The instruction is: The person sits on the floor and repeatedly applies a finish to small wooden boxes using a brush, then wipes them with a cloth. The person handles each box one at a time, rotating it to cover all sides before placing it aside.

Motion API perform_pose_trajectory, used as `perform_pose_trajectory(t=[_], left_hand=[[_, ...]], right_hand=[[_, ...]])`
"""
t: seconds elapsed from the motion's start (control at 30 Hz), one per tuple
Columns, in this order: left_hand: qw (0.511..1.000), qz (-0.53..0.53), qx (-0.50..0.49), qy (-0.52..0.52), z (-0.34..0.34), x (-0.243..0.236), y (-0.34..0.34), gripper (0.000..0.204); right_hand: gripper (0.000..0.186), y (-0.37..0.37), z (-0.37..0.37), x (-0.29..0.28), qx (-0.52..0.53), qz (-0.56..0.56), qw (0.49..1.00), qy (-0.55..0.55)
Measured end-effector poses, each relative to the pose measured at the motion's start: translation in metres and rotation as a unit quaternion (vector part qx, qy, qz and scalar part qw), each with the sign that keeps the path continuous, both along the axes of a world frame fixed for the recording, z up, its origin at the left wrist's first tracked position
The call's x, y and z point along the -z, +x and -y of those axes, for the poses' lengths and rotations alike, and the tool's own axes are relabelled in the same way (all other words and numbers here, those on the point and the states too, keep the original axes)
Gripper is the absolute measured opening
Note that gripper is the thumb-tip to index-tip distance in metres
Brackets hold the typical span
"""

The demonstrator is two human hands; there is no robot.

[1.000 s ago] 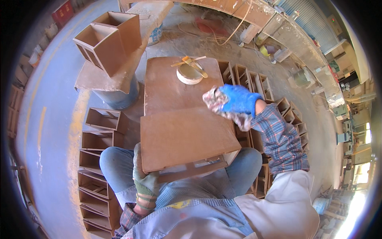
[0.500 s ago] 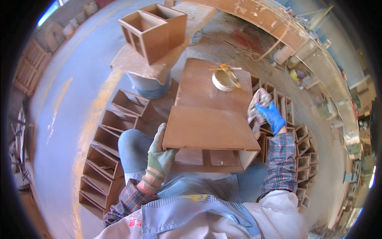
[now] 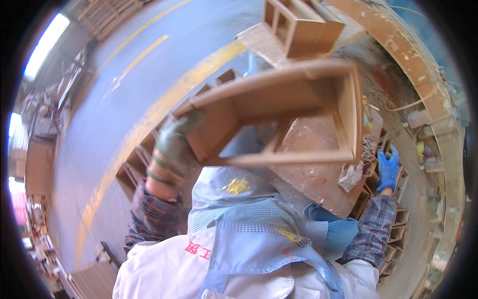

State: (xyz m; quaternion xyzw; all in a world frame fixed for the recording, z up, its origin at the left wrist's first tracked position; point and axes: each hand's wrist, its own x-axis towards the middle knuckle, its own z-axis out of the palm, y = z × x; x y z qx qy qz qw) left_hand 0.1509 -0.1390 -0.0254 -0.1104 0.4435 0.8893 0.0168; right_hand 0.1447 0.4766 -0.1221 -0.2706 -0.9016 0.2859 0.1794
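Note:
A brown wooden box frame (image 3: 219, 130), open with a divider inside, is lifted and tilted in front of me, slightly blurred. At its left end my left hand (image 3: 172, 144), in a green and white glove, is closed round the box's edge. My right hand (image 3: 388, 169), in a blue glove, has its fingers apart and holds nothing. Just left of it a stained, crumpled rag (image 3: 352, 175) hangs at the right edge of the work board (image 3: 311, 182). The box covers part of that board.
Similar boxes (image 3: 311, 40) stand on a covered support at the far side. More wooden boxes (image 3: 398, 233) line the floor at my right, with others (image 3: 130, 172) at my left. A long bench (image 3: 413, 60) curves along the far right. Yellow lines (image 3: 144, 132) mark the floor.
The box has been raised off the board and turned by my left hand, showing its open inside. My right hand has let go of the rag. The view has swung left.

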Motion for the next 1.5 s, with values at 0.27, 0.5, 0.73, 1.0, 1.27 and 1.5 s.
perform_pose_trajectory(t=[0.27,0.5,0.73,1.0,1.27,1.5], left_hand=[[0.984,-0.019,-0.172,-0.048,0.219,-0.003,0.086,0.034],[0.916,0.064,-0.397,-0.02,0.363,0.062,0.199,0.053],[0.753,0.211,-0.622,0.038,0.495,0.177,0.319,0.047],[0.654,0.414,-0.626,0.097,0.552,0.361,0.425,0.043],[0.645,0.497,-0.564,0.139,0.553,0.454,0.413,0.056],[0.805,0.436,-0.297,-0.272,0.569,0.521,0.436,0.052]], right_hand=[[0.059,-0.005,0.022,0.012,-0.084,-0.011,0.996,-0.031],[0.046,-0.035,0.089,-0.002,-0.178,-0.016,0.98,-0.087],[0.039,-0.034,0.109,-0.013,-0.241,0.005,0.965,-0.104],[0.037,-0.029,0.126,-0.04,-0.188,0.057,0.973,-0.119],[0.037,-0.012,0.168,-0.087,-0.153,0.115,0.977,-0.093],[0.031,0.016,0.186,-0.104,-0.206,0.091,0.974,-0.025]])
